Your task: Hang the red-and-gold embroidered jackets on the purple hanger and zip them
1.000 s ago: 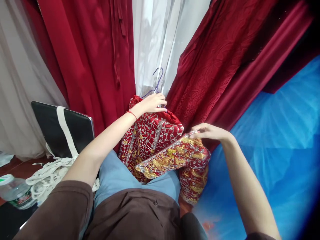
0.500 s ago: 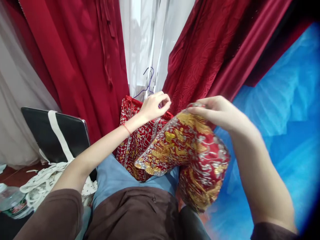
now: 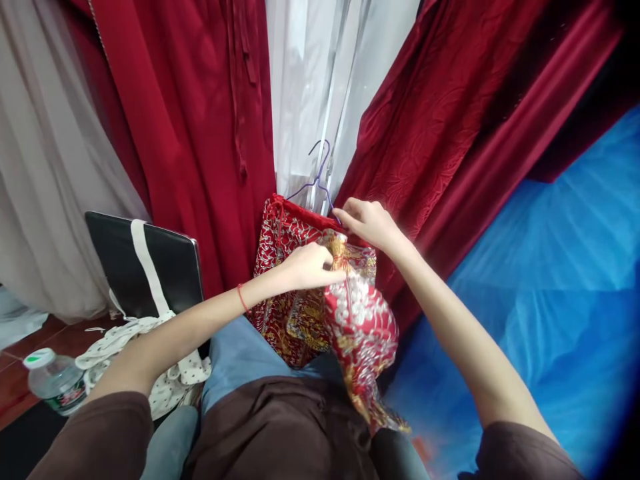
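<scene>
A purple wire hanger (image 3: 320,177) carries a red skirt-like piece (image 3: 285,247) with silver and gold embroidery, its top edge bright red, in front of my lap. My right hand (image 3: 369,223) is closed, with its fingertips at the hanger's right arm, just above that red edge. Below it, my left hand (image 3: 311,267) pinches a second red garment (image 3: 360,313) with dense gold and silver embroidery. This piece is bunched at the grip and dangles over my right knee. Part of it overlaps the hanging skirt-like piece.
Red curtains (image 3: 190,133) and white sheer cloth (image 3: 300,87) hang ahead. A black chair back (image 3: 145,260) with a white strap stands left, near a dotted white cloth (image 3: 170,393) and a plastic bottle (image 3: 55,383). Blue tulle (image 3: 525,320) spreads along the right.
My right hand has let go of the embroidered garment and moved left to the hanger. My left hand has come down from the hanger and taken the garment, which now hangs bunched.
</scene>
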Tool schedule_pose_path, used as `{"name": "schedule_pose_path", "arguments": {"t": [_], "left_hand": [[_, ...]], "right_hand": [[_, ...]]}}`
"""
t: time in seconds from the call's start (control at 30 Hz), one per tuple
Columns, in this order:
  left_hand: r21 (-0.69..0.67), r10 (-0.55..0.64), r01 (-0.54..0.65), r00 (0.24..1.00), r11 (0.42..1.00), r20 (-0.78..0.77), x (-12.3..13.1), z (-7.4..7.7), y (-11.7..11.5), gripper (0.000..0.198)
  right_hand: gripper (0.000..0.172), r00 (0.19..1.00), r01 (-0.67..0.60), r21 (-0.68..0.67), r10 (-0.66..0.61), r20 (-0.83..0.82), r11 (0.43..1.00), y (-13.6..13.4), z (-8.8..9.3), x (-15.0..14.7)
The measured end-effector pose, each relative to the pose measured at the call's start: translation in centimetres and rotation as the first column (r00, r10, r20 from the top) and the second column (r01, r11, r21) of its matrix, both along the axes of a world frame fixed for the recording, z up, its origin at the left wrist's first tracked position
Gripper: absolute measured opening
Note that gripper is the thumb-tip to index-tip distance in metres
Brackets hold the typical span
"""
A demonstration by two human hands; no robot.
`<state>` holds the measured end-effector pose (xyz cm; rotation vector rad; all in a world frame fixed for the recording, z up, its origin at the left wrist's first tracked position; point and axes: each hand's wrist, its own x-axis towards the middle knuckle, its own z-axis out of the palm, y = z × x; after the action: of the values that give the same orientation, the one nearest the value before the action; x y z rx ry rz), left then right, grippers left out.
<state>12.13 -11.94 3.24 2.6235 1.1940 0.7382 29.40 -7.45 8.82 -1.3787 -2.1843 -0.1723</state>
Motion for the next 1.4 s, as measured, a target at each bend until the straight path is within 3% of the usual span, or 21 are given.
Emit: {"name": "schedule_pose_path", "arguments": {"t": [0.07,0.2,0.37,0.4,0.47,0.53,0.6,0.67,0.73,0.77,0.8,0.87,0.93,1.07,1.23,1.3,1.4], "left_hand": [[0.005,-0.202,0.202,0.978,0.979,0.046,-0.6,-0.8,-0.3,0.043],[0.046,-0.553,0.551,0.831,0.833,0.061,-0.7,-1.0,-3.1,0.041],[0.007,-0.765,0.768,0.637,0.640,0.096,-1.6,0.9,-5.5,0.041],[0.014,-0.764,0.770,0.631,0.638,0.133,-2.2,1.5,-5.2,0.040],[0.021,-0.695,0.712,0.677,0.702,0.243,-3.8,2.8,-3.6,0.035],[-0.001,-0.516,0.567,0.751,0.824,0.412,-5.7,4.0,-1.2,0.027],[-0.079,-0.273,0.397,0.749,0.914,0.604,-7.6,5.0,1.1,0.022],[-0.185,-0.072,0.294,0.685,0.938,0.725,-9.2,5.7,2.9,0.019],[-0.292,0.057,0.252,0.658,0.923,0.751,-10.7,6.2,4.0,0.013],[-0.349,0.109,0.235,0.671,0.907,0.734,-11.3,6.3,4.3,0.009],[-0.412,0.158,0.212,0.697,0.886,0.699,-11.9,6.4,4.5,0.006],[-0.527,0.227,0.169,0.764,0.833,0.604,-13.0,6.3,4.7,0.007],[-0.575,0.218,0.160,0.818,0.802,0.532,-13.7,5.9,5.1,0.014],[-0.480,0.089,0.226,0.831,0.848,0.549,-13.2,5.0,6.1,0.030],[-0.252,-0.004,0.220,0.761,0.943,0.649,-11.1,5.9,7.1,0.038],[-0.227,-0.020,0.226,0.750,0.947,0.661,-11.1,6.7,6.7,0.043],[-0.269,-0.015,0.216,0.804,0.939,0.595,-12.2,7.4,5.4,0.049]], "right_hand": [[0.027,0.989,0.118,-0.018,-0.116,0.096,0.993,1.7,-1.0,1.0],[0.038,0.956,0.194,-0.017,-0.185,0.228,0.981,4.1,-2.9,2.0],[0.029,0.881,0.261,0.122,-0.288,0.374,0.958,6.1,-4.4,3.4],[0.028,0.883,0.245,0.163,-0.289,0.370,0.956,6.4,-4.6,3.8],[0.027,0.927,0.155,0.239,-0.224,0.299,0.959,6.4,-5.1,4.7],[0.031,0.990,-0.017,0.236,-0.016,0.138,0.972,5.6,-5.5,4.9],[0.044,0.953,-0.277,0.110,0.288,-0.097,0.955,4.1,-6.2,4.4],[0.057,0.805,-0.549,-0.098,0.493,-0.330,0.830,2.2,-7.0,3.4],[0.061,0.699,-0.696,-0.269,0.543,-0.466,0.666,0.3,-7.5,2.2],[0.060,0.681,-0.719,-0.315,0.539,-0.495,0.619,-0.5,-7.5,1.6],[0.059,0.679,-0.721,-0.327,0.527,-0.511,0.612,-1.3,-7.3,1.1],[0.062,0.681,-0.691,-0.252,0.493,-0.542,0.678,-2.5,-6.3,0.4],[0.067,0.643,-0.639,-0.104,0.456,-0.615,0.762,-3.2,-4.8,-0.1],[0.067,0.462,-0.557,0.091,0.400,-0.791,0.825,-3.9,-1.6,-1.9],[0.058,0.123,-0.543,0.269,0.392,-0.912,0.795,-4.3,3.1,-5.1],[0.051,0.160,-0.524,0.274,0.409,-0.898,0.807,-3.7,4.8,-5.9],[0.053,0.422,-0.486,0.188,0.417,-0.805,0.853,-1.3,5.5,-5.9]]}}
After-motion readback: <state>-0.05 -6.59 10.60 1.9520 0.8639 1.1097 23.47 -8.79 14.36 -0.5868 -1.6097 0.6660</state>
